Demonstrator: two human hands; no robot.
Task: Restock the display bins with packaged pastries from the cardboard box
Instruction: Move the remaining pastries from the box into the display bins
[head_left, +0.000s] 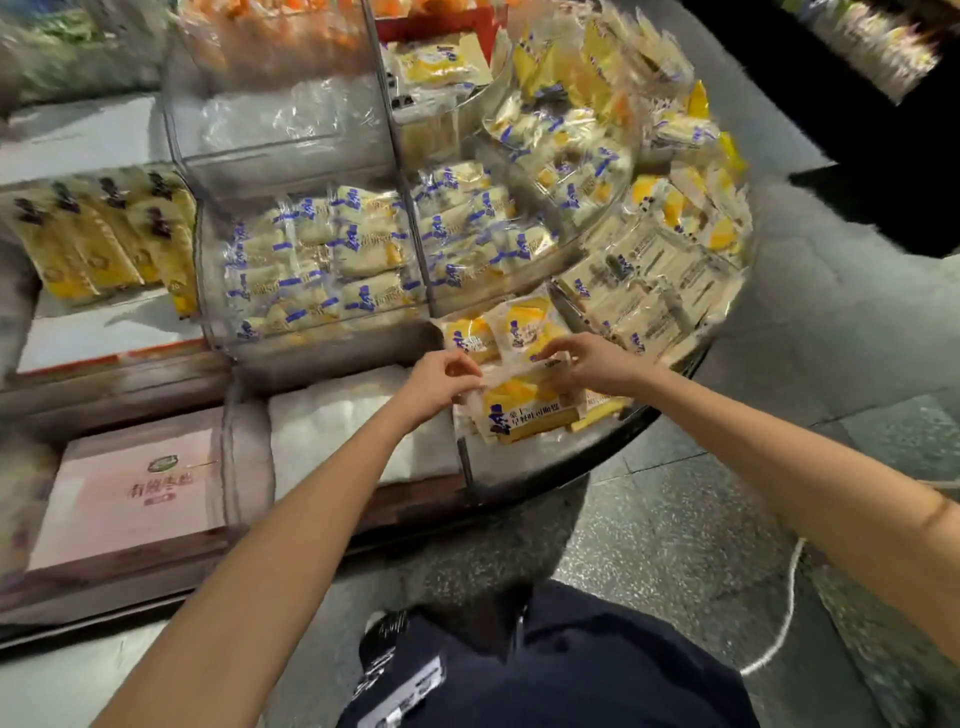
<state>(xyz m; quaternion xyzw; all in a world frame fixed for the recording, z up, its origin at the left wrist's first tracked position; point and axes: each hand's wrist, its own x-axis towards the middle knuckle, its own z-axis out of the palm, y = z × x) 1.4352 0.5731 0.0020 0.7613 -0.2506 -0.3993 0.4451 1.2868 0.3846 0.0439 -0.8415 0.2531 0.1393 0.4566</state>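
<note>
Both my hands reach into the low front bin (524, 457) of a clear acrylic display. My left hand (439, 382) pinches the left edge of a yellow packaged pastry (524, 410) with blue print. My right hand (592, 364) grips the same pack's upper right edge. Two more yellow packs (519, 327) lie just behind it in the bin. Neighbouring bins hold several white-and-blue wrapped pastries (332, 265). The cardboard box is out of view.
A white padded bin (337, 421) sits left of my hands. A pink flat box (135, 488) lies on the lower shelf at left. Tall clear bins (280, 130) stand behind. Speckled floor, a white cord (784, 613) and my dark trousers are below.
</note>
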